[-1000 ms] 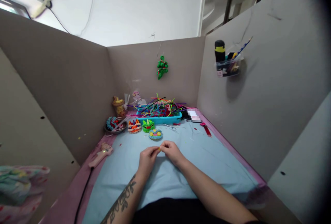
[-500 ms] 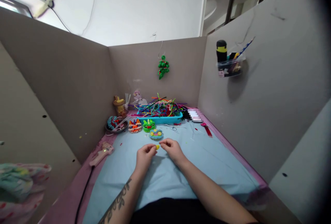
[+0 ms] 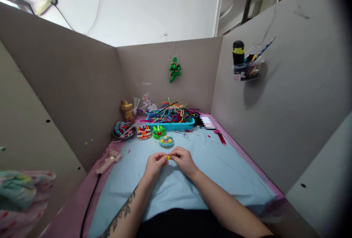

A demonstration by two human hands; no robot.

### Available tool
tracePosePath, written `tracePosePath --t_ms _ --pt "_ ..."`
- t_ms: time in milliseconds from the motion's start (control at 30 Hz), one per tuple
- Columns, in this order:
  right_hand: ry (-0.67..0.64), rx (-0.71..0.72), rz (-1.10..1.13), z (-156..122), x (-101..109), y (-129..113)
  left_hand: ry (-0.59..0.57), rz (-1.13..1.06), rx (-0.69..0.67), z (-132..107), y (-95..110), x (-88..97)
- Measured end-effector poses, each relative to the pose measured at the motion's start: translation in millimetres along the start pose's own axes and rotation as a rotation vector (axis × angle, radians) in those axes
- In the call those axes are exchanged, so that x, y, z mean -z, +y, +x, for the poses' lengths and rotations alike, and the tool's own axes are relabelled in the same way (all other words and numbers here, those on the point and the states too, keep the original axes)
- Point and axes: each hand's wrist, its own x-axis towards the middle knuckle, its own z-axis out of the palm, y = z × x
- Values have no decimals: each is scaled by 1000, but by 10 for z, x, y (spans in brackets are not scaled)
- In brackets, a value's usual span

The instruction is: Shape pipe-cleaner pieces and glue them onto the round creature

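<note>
My left hand (image 3: 156, 164) is closed in a pinch on a small yellow piece (image 3: 168, 157), too small to make out its kind. My right hand (image 3: 182, 158) is closed too, its thumb and fingertips meeting the same yellow piece from the other side. Both hands are held over the light blue cloth (image 3: 214, 179). Just beyond them lies a round blue fuzzy ornament (image 3: 166, 142) with yellow and pink spots. Behind it sit a green fuzzy animal head (image 3: 158, 132) and an orange and white one (image 3: 144, 132).
A blue tray (image 3: 170, 125) heaped with coloured pipe cleaners (image 3: 172, 113) stands at the back. A pink glue gun (image 3: 109, 161) with a black cord lies at left, near a dark bowl (image 3: 132, 134). Scissors (image 3: 183, 134) and a phone (image 3: 207, 121) lie behind. Grey partitions (image 3: 165, 52) surround the table.
My right hand's fingertips have come left onto the yellow piece, which now shows less between the hands. The whole view has shifted slightly.
</note>
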Motion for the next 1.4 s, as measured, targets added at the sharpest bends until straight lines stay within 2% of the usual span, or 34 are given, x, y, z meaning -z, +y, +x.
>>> tracePosePath --t_ms 433,700,1400 --pt "-28 54 -29 1 23 -1 -6 21 4 -20 39 -17" --pt "-10 10 -58 7 4 -5 106 -7 -48 -2 63 -13" --pt "19 115 -84 -9 3 12 58 1 -96 -12 11 -39"
